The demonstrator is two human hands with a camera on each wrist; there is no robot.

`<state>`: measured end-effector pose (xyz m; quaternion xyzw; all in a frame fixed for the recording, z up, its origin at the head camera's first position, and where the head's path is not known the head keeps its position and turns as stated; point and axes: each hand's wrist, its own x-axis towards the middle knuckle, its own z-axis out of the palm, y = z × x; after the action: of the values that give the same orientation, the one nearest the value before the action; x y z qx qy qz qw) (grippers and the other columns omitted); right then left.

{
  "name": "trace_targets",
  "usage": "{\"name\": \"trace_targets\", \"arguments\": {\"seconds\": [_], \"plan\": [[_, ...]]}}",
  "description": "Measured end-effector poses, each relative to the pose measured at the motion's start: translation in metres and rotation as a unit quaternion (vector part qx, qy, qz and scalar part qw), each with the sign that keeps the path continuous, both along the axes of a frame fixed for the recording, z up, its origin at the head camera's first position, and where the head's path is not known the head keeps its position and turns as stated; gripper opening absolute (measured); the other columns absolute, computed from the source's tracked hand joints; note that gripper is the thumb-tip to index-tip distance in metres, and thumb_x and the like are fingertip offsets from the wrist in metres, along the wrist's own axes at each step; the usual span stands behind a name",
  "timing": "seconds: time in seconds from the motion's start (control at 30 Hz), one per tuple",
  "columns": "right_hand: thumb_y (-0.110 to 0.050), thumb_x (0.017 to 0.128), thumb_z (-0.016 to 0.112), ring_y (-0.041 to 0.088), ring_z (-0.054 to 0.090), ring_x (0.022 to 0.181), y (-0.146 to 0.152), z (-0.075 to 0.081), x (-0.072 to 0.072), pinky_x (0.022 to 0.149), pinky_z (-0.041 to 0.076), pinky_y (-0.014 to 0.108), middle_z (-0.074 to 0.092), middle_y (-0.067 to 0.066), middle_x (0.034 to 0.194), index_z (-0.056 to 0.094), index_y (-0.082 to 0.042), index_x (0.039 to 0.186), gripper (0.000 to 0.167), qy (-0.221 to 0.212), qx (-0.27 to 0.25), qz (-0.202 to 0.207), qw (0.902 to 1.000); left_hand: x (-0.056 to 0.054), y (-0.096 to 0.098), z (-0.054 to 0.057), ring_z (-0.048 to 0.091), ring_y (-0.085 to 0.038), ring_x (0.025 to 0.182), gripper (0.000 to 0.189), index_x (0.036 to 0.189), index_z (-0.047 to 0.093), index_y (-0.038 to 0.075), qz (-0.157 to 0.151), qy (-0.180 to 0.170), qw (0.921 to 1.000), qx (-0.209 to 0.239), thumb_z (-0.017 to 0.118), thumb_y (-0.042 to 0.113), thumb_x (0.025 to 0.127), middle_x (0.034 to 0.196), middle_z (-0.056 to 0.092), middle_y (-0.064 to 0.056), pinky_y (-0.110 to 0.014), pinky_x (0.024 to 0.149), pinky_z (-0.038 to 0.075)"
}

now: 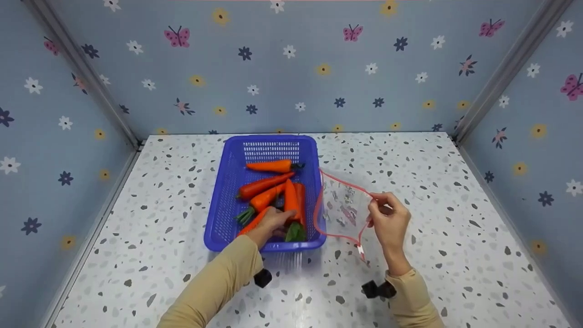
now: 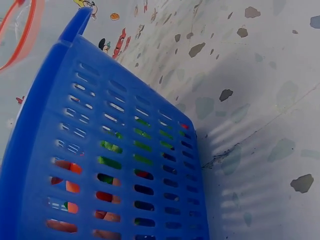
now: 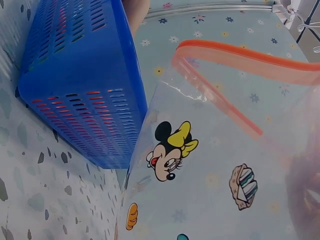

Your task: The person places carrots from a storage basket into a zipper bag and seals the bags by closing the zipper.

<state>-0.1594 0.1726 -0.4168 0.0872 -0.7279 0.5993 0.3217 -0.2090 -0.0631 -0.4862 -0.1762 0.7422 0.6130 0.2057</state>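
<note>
A blue plastic basket [image 1: 214, 205] holds several orange and red carrots, among them an orange one [image 1: 269, 166] lying across its far end. Inside the near part of the basket, my left hand [image 1: 272, 223] has its fingers curled at a carrot [image 1: 291, 200] with a leafy green top; its fingertips are partly hidden. My right hand [image 1: 391, 218] pinches the red-edged rim of a clear zip bag [image 1: 339, 205] just right of the basket. The bag's mouth gapes toward the basket, and cartoon prints show on its film [image 3: 200, 190] in the right wrist view.
The basket stands on a white speckled table [image 1: 168, 196]. A white zip slider [image 1: 360, 249] hangs at the bag's near corner. Flower-patterned blue panels [image 1: 273, 68] rise at the back and both sides.
</note>
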Motion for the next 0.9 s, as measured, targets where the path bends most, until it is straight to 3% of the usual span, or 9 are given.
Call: {"name": "trace_targets", "arguments": {"seconds": [0.13,0.37,0.63,0.9], "plan": [[0.017,0.074,0.049,0.016,0.046,0.035,-0.001,0.002,0.000,0.031,0.039,0.022,0.052,0.016,0.062,0.061,0.011,0.080,0.014,-0.010,0.004,-0.003,0.9999,0.001,-0.002,0.004,0.060,-0.019,0.064,0.030,0.097,0.054,-0.006,0.006,0.013,0.9999,0.004,0.061,0.020,0.082,0.087,0.058,-0.013,-0.034,0.061,0.051],[0.016,0.075,0.050,0.015,0.047,0.037,-0.002,0.002,0.000,0.033,0.039,0.021,0.052,0.016,0.064,0.061,0.011,0.080,0.013,-0.025,0.003,-0.007,0.9997,0.003,-0.007,0.011,0.058,-0.020,0.067,0.052,0.118,0.043,-0.010,0.017,0.063,0.9979,0.005,0.060,0.024,0.084,0.108,0.052,-0.022,-0.036,0.062,0.051],[0.016,0.075,0.050,0.016,0.047,0.036,-0.003,-0.001,-0.002,0.032,0.039,0.022,0.053,0.015,0.063,0.062,0.010,0.080,0.014,-0.016,-0.001,-0.007,0.9998,0.011,-0.012,0.025,0.055,-0.016,0.061,0.039,0.109,0.052,-0.006,0.012,0.121,0.9925,0.011,0.061,0.023,0.083,0.090,0.059,-0.015,-0.035,0.057,0.051],[0.017,0.073,0.048,0.018,0.045,0.033,-0.003,-0.003,-0.003,0.031,0.038,0.023,0.052,0.018,0.060,0.062,0.010,0.079,0.016,-0.013,-0.015,-0.002,0.9998,0.029,-0.010,0.043,0.055,-0.016,0.063,0.041,0.109,0.054,-0.007,-0.012,0.200,0.9797,0.000,0.063,0.022,0.082,0.087,0.058,-0.014,-0.031,0.054,0.050]]}}
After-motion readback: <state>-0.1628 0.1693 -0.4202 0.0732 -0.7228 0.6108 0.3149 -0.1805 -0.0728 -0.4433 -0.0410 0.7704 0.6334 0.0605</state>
